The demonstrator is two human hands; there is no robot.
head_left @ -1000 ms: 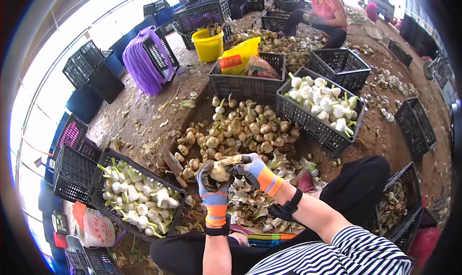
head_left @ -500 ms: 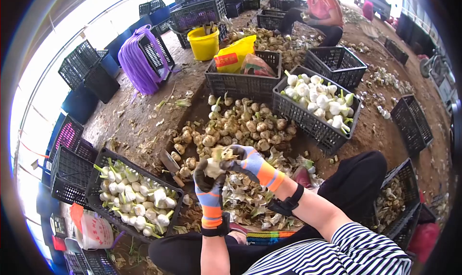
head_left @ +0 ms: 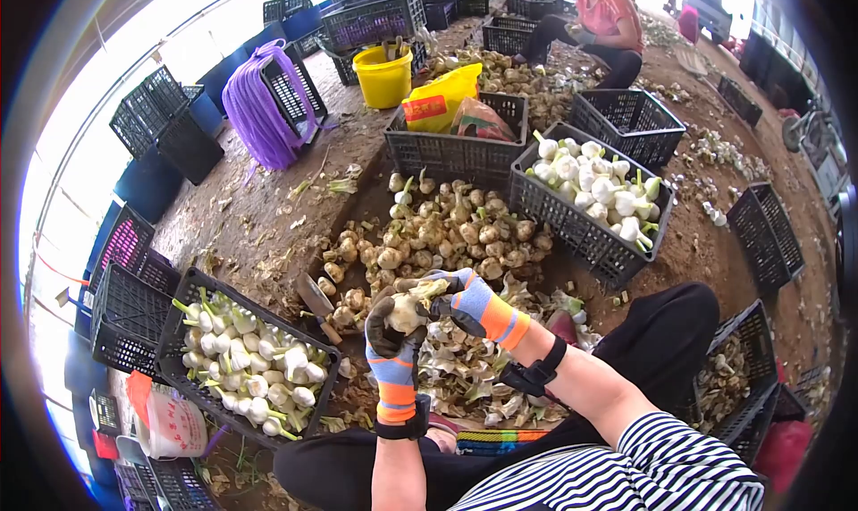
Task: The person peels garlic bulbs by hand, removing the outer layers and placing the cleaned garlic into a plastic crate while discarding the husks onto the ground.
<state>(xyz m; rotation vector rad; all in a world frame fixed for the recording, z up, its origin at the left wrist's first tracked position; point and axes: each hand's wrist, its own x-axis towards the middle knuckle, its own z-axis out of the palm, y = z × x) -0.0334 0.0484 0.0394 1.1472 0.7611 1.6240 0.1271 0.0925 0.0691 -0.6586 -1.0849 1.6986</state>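
In the head view a garlic bulb (head_left: 407, 314) with ragged dry skin is held between my two gloved hands. My left hand (head_left: 388, 337) wraps round it from the left and below. With fingers bent, my right hand (head_left: 465, 304) grips the loose dry skin (head_left: 425, 289) at its upper right; the fingertips are partly hidden. Just beyond lies a heap of unpeeled garlic bulbs (head_left: 465, 230). Peeled-off skins (head_left: 469, 368) cover the ground below my hands. A flat blade with a wooden handle (head_left: 315, 298) rests left of the heap.
Crates of cleaned white garlic stand at my left (head_left: 170, 368) and ahead right (head_left: 585, 241). Another black crate (head_left: 447, 156) holds a yellow bag (head_left: 444, 96). A yellow bucket (head_left: 382, 80) and purple straps (head_left: 259, 109) are farther back. Beyond, a person (head_left: 608, 24) sits among garlic.
The bulb has turned a little in my hands, and its loose skin now leans toward my right hand. My left hand has shifted slightly right. The view has moved slightly.
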